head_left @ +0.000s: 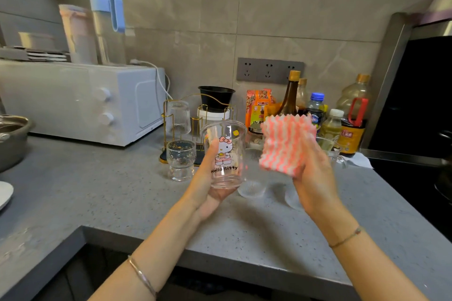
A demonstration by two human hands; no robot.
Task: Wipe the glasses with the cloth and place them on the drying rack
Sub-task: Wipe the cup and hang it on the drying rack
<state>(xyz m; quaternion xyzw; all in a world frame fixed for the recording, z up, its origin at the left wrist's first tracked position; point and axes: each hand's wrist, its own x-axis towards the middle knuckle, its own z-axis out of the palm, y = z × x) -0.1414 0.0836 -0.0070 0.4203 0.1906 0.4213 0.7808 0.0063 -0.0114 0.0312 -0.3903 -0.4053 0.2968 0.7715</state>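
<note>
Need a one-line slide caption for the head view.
Left hand holds a Hello Kitty glass upright over the counter; right hand holds a pink-and-white cloth beside it, drying rack behind.

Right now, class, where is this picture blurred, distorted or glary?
Head view: the cloth and right hand are motion-blurred; the Hello Kitty glass in the left hand reads sharp; the wide lens slants seams in the wall tiles, which show faint glare streaks.

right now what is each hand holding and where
The left hand holds the Hello Kitty glass upright, cupped round its base and lower wall. The right hand grips the pink-and-white cloth by its lower right side.
</note>
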